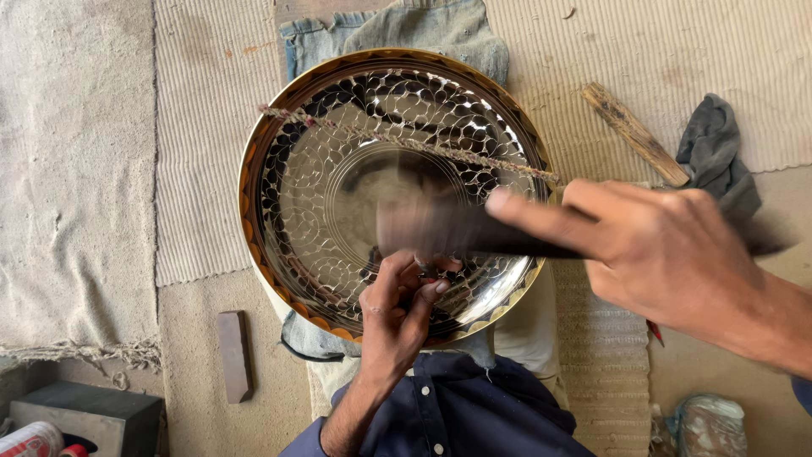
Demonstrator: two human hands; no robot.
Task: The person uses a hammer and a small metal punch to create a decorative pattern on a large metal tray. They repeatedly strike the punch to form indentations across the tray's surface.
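1 blurred tool (440,228) over hammered metal bowl (393,195)

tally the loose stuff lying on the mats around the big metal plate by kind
Around the metal plate:
wooden stick: 1
grey rag: 1
dark oblong block: 1
Total: 3

1 head camera — close, looking straight down.

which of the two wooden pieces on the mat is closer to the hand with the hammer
The long pale wooden stick at upper right, lying slanted just above the right hand. The short dark wooden block lies far off at lower left, upright in the picture.
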